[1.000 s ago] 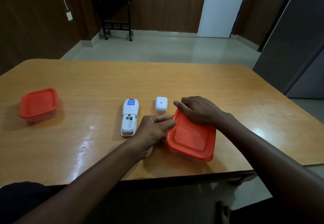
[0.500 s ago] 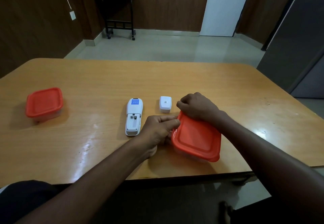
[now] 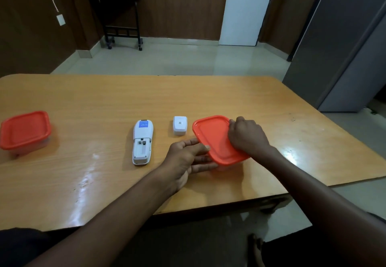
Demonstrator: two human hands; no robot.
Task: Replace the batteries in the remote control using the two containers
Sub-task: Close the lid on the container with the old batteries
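Note:
A white remote control (image 3: 142, 142) lies face down mid-table with its battery bay uncovered. Its white battery cover (image 3: 180, 125) lies just to the right. A clear container (image 3: 229, 165) stands beyond that, mostly hidden. Its orange lid (image 3: 213, 138) is tilted, its far left edge raised. My right hand (image 3: 246, 136) grips the lid's right rim. My left hand (image 3: 189, 159) holds the container's left side, fingers straight against it under the lid. A second container with an orange lid (image 3: 25, 131) sits closed at the far left.
The wooden table (image 3: 104, 103) ends close in front of me and at the right. A grey cabinet (image 3: 344, 47) stands beyond the right corner. A small black side table (image 3: 121, 16) and a white door (image 3: 246, 9) are across the room.
My right hand has slid from the lid's far left corner to its right rim and tipped the lid up. My left hand's fingers have straightened along the container's side.

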